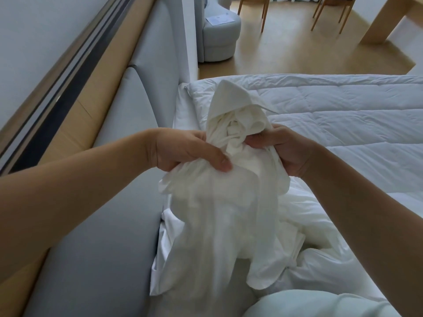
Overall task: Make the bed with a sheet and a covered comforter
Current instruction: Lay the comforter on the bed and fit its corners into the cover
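— While both hands bunch that white cloth [229,202], how do the fingers sit?

— The left hand [183,152] grips a gathered fold, its thumb [217,160] pressed across the front and the other fingers hidden behind the fabric. The right hand [283,152] pinches the twisted bundle from the opposite side, fingertips [256,139] curled into it. Only that knot of cloth lies between the two hands.

— Where are the edges?

— One corner stands in a peak just above the fingers, its hem folded over like a hood. Below the fingers the rest hangs in loose, blurred folds onto rumpled white bedding. A wavy lower edge shows beneath the right wrist.

— And the comforter?

— The comforter [343,106] lies spread flat beyond the fingers and out to the right hand's side. It is quilted, and its near corner sits just behind the peak.

— What room is there to move?

— Outside the left hand, the padded grey headboard [128,156] runs close alongside, so that side is tight. Far past the fingertips, beyond the bed's far edge, wooden floor [297,53] opens out. It reaches a grey armchair [219,35] with a paper [219,19] on it, some chair legs [251,8] and a table leg [386,19].
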{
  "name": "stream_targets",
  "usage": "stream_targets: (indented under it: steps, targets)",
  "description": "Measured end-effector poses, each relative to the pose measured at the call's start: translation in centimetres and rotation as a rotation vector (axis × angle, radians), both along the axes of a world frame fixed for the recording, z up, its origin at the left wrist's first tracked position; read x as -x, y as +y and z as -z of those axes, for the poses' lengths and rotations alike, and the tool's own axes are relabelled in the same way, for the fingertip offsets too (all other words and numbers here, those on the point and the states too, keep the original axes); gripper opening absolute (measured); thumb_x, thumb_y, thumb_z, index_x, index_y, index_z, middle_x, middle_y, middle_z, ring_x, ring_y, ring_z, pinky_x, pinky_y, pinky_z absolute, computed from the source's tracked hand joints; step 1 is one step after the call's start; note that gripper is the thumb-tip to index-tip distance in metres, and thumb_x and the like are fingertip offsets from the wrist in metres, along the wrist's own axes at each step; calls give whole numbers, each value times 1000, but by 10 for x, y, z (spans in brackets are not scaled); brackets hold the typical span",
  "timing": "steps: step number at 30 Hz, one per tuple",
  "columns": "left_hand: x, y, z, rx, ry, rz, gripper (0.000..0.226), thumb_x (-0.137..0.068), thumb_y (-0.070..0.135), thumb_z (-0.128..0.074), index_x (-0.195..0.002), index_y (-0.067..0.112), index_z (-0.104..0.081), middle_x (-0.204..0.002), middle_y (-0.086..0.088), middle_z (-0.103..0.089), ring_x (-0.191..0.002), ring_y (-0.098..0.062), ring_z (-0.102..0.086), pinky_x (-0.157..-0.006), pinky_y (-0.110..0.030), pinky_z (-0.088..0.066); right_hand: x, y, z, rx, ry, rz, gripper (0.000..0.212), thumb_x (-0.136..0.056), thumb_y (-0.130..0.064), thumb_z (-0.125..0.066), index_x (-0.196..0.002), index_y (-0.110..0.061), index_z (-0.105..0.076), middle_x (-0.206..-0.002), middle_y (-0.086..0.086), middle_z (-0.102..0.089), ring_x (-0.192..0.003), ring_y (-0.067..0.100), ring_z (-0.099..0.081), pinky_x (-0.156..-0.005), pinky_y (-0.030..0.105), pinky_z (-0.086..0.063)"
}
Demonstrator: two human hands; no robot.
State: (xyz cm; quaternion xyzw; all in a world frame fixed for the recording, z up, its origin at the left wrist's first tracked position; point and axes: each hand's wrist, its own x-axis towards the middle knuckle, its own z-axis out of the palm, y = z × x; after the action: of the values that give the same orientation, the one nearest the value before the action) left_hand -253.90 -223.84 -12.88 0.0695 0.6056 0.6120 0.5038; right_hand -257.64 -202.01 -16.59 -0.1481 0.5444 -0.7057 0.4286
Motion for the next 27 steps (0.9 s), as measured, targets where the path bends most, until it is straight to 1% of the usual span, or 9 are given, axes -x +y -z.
stream_targets:
  steps: [2,5,8,11,15,18,20,23,27]
  targets:
    - [0,-1,-6,8,13,45,28,-71,0,-72,-85,22,-82,-93,-6,-77,-82,-20,-75,-70,-35,-63,4,5,-1,-24,4,48,65,-59,-22,-90,-116,-3,-67,-109,16,-69,-103,33,-66,-87,45,-54]
    - [-4,2,-10,140,97,119,31,-70,-6,-81,-82,23,-81,-93,-4,-78,-82,-20,-76,-70,-34,-63,5,7,-1,-70,44,96,32,-66,-7,-74,-98,-11,-76,-98,11,-74,-92,28,-71,-77,40,-57]
    - [-5,7,-3,162,131,79,28,-74,1,-72,-92,22,-76,-100,-4,-77,-91,-21,-75,-74,-34,-62,2,4,2,-64,65,60,43,-56,-15,-86,-97,-11,-77,-100,12,-73,-94,29,-70,-79,39,-56]
    - [-5,10,8,63,93,-58,41,-80,-17,-64,-88,20,-79,-99,-6,-77,-89,-22,-75,-72,-33,-61,3,-1,5,-66,84,173,59,-49,-28,-94,-102,-7,-74,-104,16,-71,-97,31,-68,-84,43,-55]
    - [-2,13,17,7,17,-269,45,-63,-5,-47,-101,5,-71,-104,-25,-68,-90,-39,-68,-72,-43,-61,3,-9,-1,-50,83,321,19,-72,-14,-71,-90,-10,-76,-91,12,-74,-85,26,-71,-78,39,-58]
    - [2,8,17,-9,-57,-305,52,-56,4,-47,-106,1,-63,-95,-19,-60,-76,-36,-62,-67,-35,-56,4,-14,-2,-73,55,323,29,-72,-16,-71,-98,-5,-73,-91,12,-74,-84,27,-72,-75,40,-57]
    - [7,-2,14,73,-74,-174,43,-54,0,-59,-94,3,-72,-90,-19,-68,-73,-32,-69,-64,-37,-60,1,-16,-3,-99,29,289,32,-71,-15,-71,-100,-4,-72,-93,13,-74,-84,28,-72,-73,40,-58]
    - [15,-18,16,294,47,115,34,-60,-12,-68,-81,11,-80,-93,-15,-76,-81,-30,-74,-69,-41,-63,-2,-16,-2,-176,-1,167,28,-72,-11,-75,-100,-6,-72,-98,14,-75,-88,29,-72,-77,41,-61]
    - [18,-19,19,302,144,152,35,-82,-18,-67,-102,11,-73,-102,-9,-76,-91,-25,-74,-73,-38,-62,-2,-8,0,-281,-149,-155,58,-66,-40,-87,-114,-10,-72,-115,15,-71,-104,30,-69,-90,45,-55]
